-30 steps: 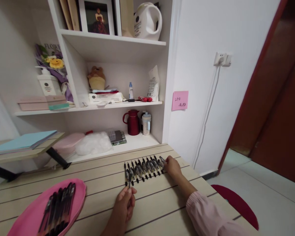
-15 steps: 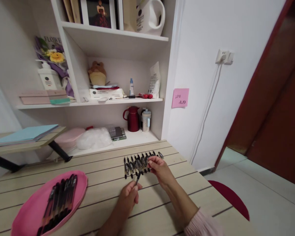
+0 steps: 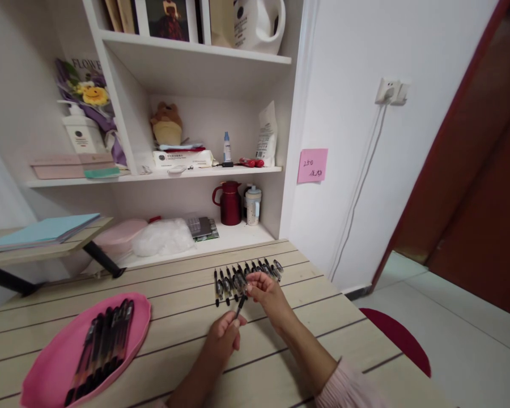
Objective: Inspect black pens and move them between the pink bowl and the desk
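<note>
My left hand [image 3: 224, 338] is closed round the lower end of a black pen [image 3: 239, 306] that points up and away from me. My right hand [image 3: 265, 289] pinches the pen's upper tip with thumb and fingers. Both hands hover above a wooden slatted table [image 3: 174, 334]. Just behind them a row of several black pens [image 3: 229, 279] lies side by side on the table. A pink oval tray [image 3: 55, 362] at the near left holds several more black pens [image 3: 104, 348].
A white shelf unit [image 3: 195, 170] stands behind the table with a red jug [image 3: 229, 203], a small lidded cup [image 3: 253, 206], bottles and boxes. A low side table [image 3: 38, 238] carries blue folders at left. A red stool [image 3: 397, 337] sits at right, beside an open doorway.
My right hand left the right end of the pen row and came to the tip of the pen in my left hand. The left hand tilted that pen toward the right.
</note>
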Demonstrator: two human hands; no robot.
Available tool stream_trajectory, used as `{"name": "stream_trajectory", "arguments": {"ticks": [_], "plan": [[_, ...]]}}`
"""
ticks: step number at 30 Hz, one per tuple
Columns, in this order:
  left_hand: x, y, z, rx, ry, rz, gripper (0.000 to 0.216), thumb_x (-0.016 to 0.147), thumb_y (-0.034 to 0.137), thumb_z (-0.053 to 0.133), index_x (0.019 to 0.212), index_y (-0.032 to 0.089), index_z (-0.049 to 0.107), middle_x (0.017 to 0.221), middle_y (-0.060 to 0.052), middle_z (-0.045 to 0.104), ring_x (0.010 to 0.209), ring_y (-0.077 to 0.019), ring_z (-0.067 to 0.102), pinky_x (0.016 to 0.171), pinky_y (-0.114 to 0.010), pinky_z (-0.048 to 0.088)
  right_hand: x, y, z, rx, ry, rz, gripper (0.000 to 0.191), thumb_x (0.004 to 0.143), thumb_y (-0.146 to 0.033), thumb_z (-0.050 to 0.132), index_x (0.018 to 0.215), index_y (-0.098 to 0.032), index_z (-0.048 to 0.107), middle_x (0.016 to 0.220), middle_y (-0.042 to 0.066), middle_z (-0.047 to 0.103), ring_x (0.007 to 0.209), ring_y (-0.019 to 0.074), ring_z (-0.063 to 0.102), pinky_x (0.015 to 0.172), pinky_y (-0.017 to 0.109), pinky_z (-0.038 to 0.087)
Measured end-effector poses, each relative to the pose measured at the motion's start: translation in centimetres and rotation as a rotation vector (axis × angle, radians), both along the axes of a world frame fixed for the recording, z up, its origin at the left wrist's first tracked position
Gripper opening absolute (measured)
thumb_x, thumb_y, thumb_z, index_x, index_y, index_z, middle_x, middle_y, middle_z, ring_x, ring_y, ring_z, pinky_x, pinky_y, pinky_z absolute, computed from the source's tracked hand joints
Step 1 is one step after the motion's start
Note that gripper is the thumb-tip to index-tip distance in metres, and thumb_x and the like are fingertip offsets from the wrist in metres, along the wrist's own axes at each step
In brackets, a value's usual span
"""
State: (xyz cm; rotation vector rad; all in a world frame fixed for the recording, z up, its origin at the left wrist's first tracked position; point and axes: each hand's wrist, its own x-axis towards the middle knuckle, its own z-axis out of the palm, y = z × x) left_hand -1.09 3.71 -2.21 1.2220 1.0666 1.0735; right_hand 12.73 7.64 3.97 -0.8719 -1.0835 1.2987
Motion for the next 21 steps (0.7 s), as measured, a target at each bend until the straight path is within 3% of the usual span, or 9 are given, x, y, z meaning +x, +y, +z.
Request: {"name": "stream_trajectory", "arguments": {"ticks": [12, 21], "plan": [[0.2, -0.3, 0.6, 0.005, 0.117, 0.015, 0.035, 0.072, 0.045, 0.051, 0.087, 0.015, 0.059, 0.038, 0.008, 0.042, 0.035, -0.0064, 0.023, 0.04, -0.021, 0.014, 0.0, 0.1, -1.4, -0.004, 0.013, -0.034, 0.034, 0.052, -0.029, 0.072, 0.078, -0.019, 0.054, 0.052, -0.006, 0.051, 0.049, 0.0089, 0.043, 0.051, 0.023, 0.032], [0.3, -0.7, 0.5, 0.099, 0.159, 0.051, 0.032, 0.074, 0.042, 0.048, 0.085, 0.015, 0.059, 0.038, 0.007, 0.04, 0.038, -0.0082, 0.025, 0.042, -0.021, 0.018, -0.1, -0.5, -0.6, -0.028, 0.016, 0.019, 0.036, 0.051, -0.027, 0.074, 0.08, -0.017, 0.056, 0.049, -0.007, 0.051, 0.047, 0.0073, 0.04, 0.049, 0.021, 0.029]]}}
